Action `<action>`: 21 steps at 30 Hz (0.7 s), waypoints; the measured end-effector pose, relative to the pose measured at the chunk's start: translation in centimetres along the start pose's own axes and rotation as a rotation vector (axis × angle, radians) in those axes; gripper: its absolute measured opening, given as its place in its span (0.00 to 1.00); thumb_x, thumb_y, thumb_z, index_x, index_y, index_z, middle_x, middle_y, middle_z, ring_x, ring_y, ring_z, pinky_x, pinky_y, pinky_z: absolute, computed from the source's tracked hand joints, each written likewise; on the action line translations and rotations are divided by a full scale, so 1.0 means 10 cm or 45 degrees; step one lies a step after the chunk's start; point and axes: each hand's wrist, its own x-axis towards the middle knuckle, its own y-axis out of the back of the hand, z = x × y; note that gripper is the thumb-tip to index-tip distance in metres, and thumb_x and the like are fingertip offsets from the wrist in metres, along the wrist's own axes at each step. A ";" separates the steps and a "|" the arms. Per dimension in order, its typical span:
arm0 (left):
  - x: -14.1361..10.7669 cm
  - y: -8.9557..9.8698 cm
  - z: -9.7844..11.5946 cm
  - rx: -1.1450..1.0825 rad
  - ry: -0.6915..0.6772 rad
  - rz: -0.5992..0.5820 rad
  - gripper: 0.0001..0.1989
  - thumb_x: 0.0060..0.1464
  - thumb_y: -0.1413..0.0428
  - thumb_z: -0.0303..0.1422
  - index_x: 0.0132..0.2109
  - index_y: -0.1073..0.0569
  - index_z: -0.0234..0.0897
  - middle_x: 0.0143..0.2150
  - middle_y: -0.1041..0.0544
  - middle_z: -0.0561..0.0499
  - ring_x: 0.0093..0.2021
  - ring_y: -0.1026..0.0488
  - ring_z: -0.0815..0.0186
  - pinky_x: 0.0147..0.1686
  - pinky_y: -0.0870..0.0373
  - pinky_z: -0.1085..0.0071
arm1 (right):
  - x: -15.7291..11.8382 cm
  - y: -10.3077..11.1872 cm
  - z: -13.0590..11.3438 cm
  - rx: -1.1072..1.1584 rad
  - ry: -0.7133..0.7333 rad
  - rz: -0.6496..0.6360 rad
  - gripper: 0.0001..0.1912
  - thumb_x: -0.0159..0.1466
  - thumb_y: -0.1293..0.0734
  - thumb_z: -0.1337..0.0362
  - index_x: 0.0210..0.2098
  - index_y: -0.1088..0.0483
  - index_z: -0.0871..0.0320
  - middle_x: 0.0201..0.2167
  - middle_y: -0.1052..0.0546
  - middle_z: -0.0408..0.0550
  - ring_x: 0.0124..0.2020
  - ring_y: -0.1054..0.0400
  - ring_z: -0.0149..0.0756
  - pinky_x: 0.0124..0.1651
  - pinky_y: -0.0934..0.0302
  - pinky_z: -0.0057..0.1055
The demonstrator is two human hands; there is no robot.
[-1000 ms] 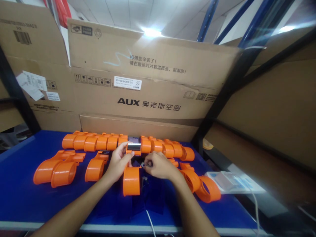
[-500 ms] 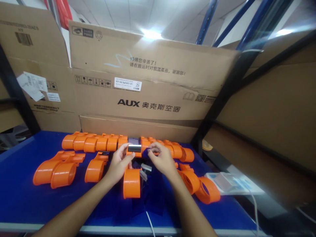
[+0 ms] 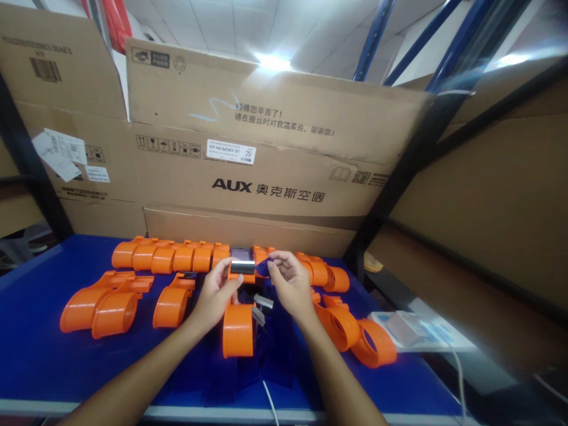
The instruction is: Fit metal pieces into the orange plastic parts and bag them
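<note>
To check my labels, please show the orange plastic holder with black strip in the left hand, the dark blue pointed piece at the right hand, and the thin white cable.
Orange holder point(image 3: 242, 268): head view, its black strip.
Dark blue piece point(image 3: 262, 269): head view, middle.
White cable point(image 3: 270, 402): head view, visible middle.

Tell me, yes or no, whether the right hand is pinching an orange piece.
No, the right hand pinches a dark blue piece beside the orange holder gripped by the left hand.
</note>
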 end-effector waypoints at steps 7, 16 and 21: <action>0.00 0.00 0.02 -0.010 -0.028 -0.010 0.19 0.56 0.38 0.40 0.52 0.30 0.39 0.27 0.30 0.58 0.19 0.33 0.71 0.23 0.32 0.73 | -0.01 -0.02 0.01 -0.075 0.089 0.114 0.11 0.67 0.31 0.55 0.44 0.29 0.55 0.37 0.22 0.49 0.39 0.26 0.38 0.44 0.28 0.36; 0.02 0.00 0.01 -0.036 -0.057 0.022 0.20 0.54 0.37 0.39 0.52 0.29 0.40 0.33 0.26 0.55 0.20 0.33 0.73 0.22 0.31 0.73 | -0.07 -0.03 0.00 -0.134 0.139 -0.096 0.08 0.67 0.31 0.58 0.38 0.33 0.54 0.31 0.27 0.44 0.32 0.30 0.35 0.36 0.32 0.32; 0.02 0.00 -0.01 -0.054 -0.043 0.029 0.20 0.54 0.37 0.39 0.52 0.28 0.40 0.34 0.26 0.55 0.20 0.33 0.73 0.22 0.31 0.74 | -0.06 -0.02 -0.07 -0.280 0.283 -0.199 0.10 0.67 0.32 0.61 0.30 0.36 0.54 0.31 0.27 0.45 0.33 0.32 0.36 0.37 0.35 0.33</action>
